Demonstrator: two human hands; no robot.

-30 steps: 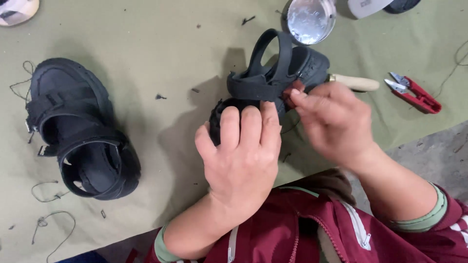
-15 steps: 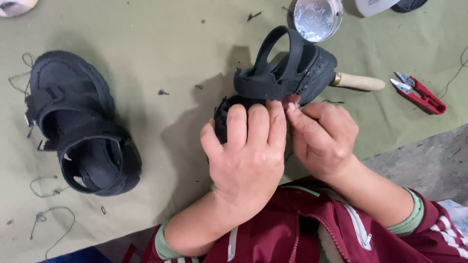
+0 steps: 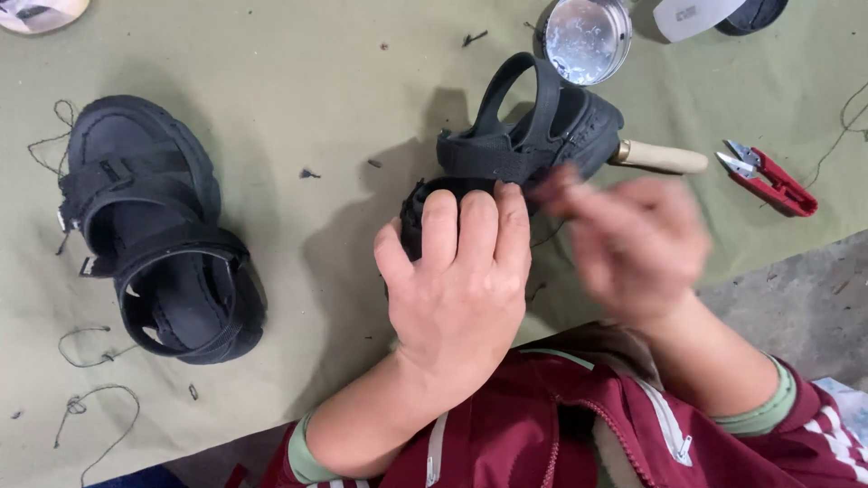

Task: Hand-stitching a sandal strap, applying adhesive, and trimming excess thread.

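Note:
A black strapped sandal (image 3: 529,136) stands tilted on the green cloth near the top middle. My left hand (image 3: 461,280) clasps its near end, fingers curled over the sole. Blurred with motion, my right hand (image 3: 633,239) hovers just right of the sandal, fingertips close to its side; I cannot tell whether it holds anything. A second black sandal (image 3: 154,235) lies flat at the left, apart from both hands.
A round metal tin (image 3: 588,38) sits behind the held sandal. A wooden tool handle (image 3: 660,158) pokes out to its right, with red thread snips (image 3: 768,179) beyond. Loose threads (image 3: 90,407) litter the cloth at the left. Bare grey floor shows at the lower right.
The held sandal has tilted and shifted slightly under my left hand. My right hand has pulled away from the sandal's side toward the right and is now blurred.

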